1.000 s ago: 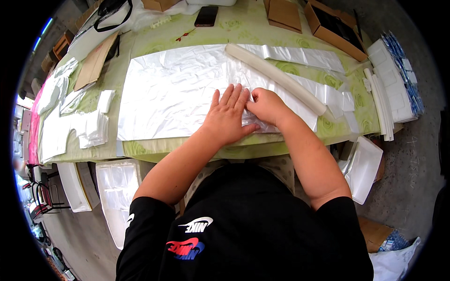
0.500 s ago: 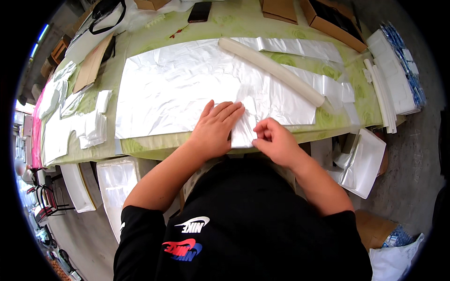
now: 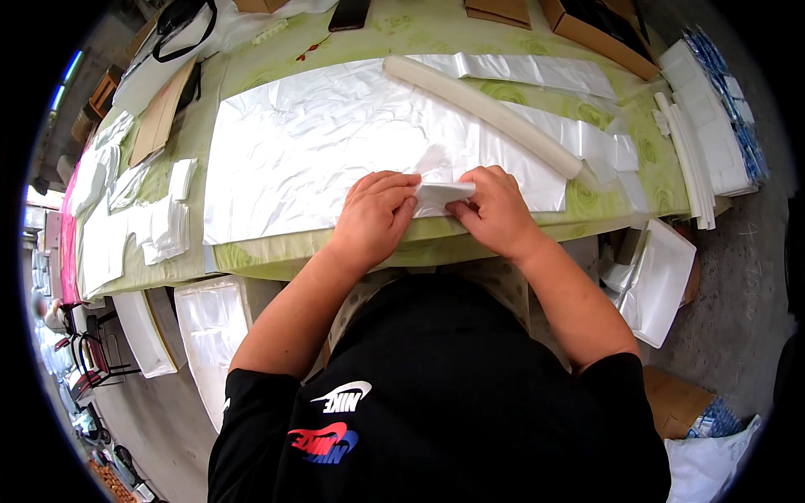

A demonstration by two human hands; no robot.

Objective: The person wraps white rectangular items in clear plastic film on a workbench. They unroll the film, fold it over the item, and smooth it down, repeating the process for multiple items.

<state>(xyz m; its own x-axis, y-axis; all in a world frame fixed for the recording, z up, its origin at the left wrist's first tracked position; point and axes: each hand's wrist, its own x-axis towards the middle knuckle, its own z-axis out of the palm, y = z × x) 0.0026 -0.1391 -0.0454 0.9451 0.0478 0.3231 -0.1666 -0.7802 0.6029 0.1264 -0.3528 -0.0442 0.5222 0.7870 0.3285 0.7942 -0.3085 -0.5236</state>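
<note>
Pinching a small folded white piece [image 3: 443, 196] between them, left hand [image 3: 377, 211] and right hand [image 3: 495, 211] meet at the near edge of the plastic sheet [image 3: 319, 151] on the table [image 3: 251, 256]. Piece's long axis runs left-right; fingers closed on each end, apparently; both equally near, wrists low, forearms converging.

A long table covered with a green cloth of rose pattern [image 3: 277, 50] carries a wide crinkled white plastic sheet [image 3: 319, 142], a long pale rolled tube [image 3: 482, 105], flat brown cardboard pieces [image 3: 159, 117], small white folded bags [image 3: 163, 226] and a dark phone [image 3: 350, 12].
</note>
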